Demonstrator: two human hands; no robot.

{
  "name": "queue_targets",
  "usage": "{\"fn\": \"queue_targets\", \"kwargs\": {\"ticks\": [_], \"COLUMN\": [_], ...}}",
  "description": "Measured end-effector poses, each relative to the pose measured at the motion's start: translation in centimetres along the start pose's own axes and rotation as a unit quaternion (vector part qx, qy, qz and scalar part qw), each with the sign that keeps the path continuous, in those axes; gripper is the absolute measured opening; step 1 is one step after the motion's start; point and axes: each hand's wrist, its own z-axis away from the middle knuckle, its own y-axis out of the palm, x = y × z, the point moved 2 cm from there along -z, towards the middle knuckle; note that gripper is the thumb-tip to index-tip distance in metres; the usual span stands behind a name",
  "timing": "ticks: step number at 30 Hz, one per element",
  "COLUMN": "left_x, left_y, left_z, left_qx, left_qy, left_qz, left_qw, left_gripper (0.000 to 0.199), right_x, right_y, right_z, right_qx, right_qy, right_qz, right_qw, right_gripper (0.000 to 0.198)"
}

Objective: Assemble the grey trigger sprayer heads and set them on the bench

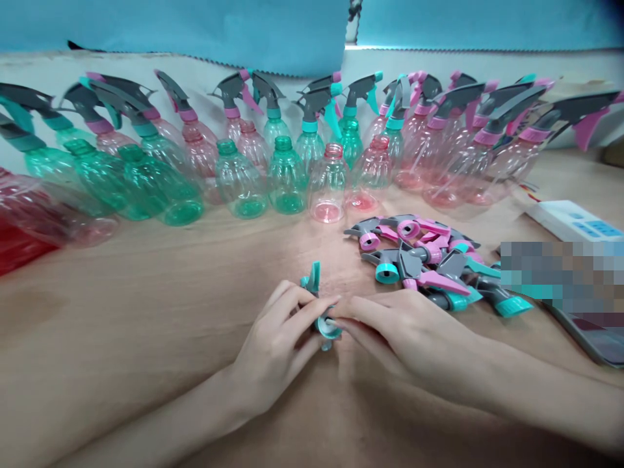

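My left hand (273, 338) is closed around a trigger spray head with a teal collar (330, 330) and a teal trigger (316, 276). The collar's open underside faces me. At that opening, my right hand (404, 331) has thumb and fingers pinched together. A small whitish bit shows by its fingertips, too small to name. Right of the hands lies a pile of loose grey spray heads, among them one with a teal collar (387, 273) and one with a pink collar (369, 242).
Behind stand green bottles (287, 175) and pink bottles (329, 185), several uncapped, others topped with spray heads (316, 101). A red thing (24, 244) sits at the left edge. On the right are a white box with blue buttons (580, 220) and a dark flat device (592, 335), partly blurred out.
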Motion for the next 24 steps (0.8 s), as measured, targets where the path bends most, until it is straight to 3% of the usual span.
{"fn": "queue_targets", "kwargs": {"ticks": [10, 24], "left_x": [0.0, -0.2], "left_y": [0.0, -0.1], "left_z": [0.0, -0.3], "left_qx": [0.011, 0.04], "left_qy": [-0.015, -0.037], "left_qz": [0.006, 0.028], "left_qw": [1.0, 0.998], "left_gripper": [0.021, 0.012], "right_x": [-0.1, 0.4], "right_y": [1.3, 1.3], "right_z": [0.4, 0.2], "right_qx": [-0.03, -0.034], "right_qy": [0.036, 0.028], "right_qz": [-0.006, 0.036], "right_qw": [0.999, 0.998], "right_gripper": [0.008, 0.01]}}
